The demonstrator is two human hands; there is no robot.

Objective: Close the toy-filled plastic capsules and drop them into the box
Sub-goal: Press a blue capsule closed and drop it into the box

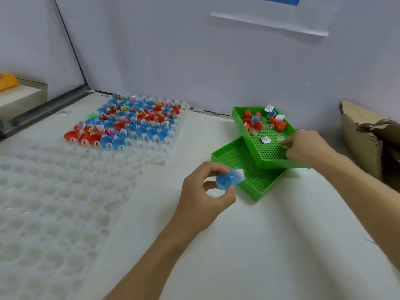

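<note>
Head view: left hand [201, 191] pinches an open blue capsule [229, 180] with paper inside; right hand [303, 148] pinches a toy in the green tray [268, 164]. Many capsules [129, 124] sit unclosed; the box [363, 137] looks barely begun.

Two green trays [249, 187], two clear cell trays [151, 148], one cardboard box [359, 144].

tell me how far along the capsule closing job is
Done: nothing visibly finished; the cardboard box interior is hidden. In hand: the left hand holds an open blue capsule with paper inside; the right hand reaches into the upper green tray. Left: many open capsules in the clear tray.
</note>
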